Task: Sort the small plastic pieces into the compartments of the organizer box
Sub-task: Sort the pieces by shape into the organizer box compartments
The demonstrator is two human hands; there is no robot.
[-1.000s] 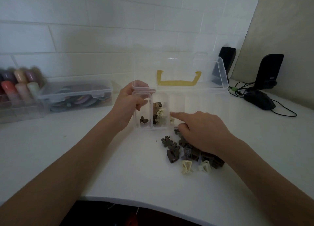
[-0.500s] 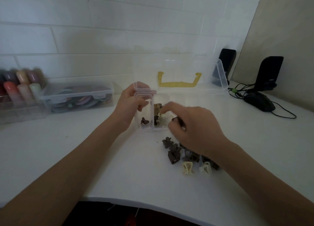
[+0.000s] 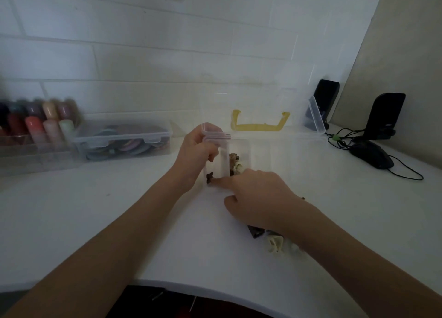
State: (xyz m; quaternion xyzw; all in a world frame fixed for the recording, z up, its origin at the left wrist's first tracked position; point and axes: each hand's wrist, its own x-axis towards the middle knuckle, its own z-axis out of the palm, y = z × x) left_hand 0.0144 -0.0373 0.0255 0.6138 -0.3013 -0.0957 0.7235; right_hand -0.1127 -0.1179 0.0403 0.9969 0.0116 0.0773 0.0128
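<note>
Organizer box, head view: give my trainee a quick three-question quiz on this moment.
1. True or false: the left hand steadies the organizer box at its left end.
2. The right hand reaches into which compartment? A leftmost, B rightmost.
3. What colour is the box's handle?

Key: 1 true. 2 A; its fingertip is by a dark piece. 3 yellow.

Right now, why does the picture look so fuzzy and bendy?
In the head view, the coloured bottles at the far left are smeared by blur; the wide lens curves the table edge and wall lines; the light is dim, and the clear organizer box nearly fades into the white table.
</note>
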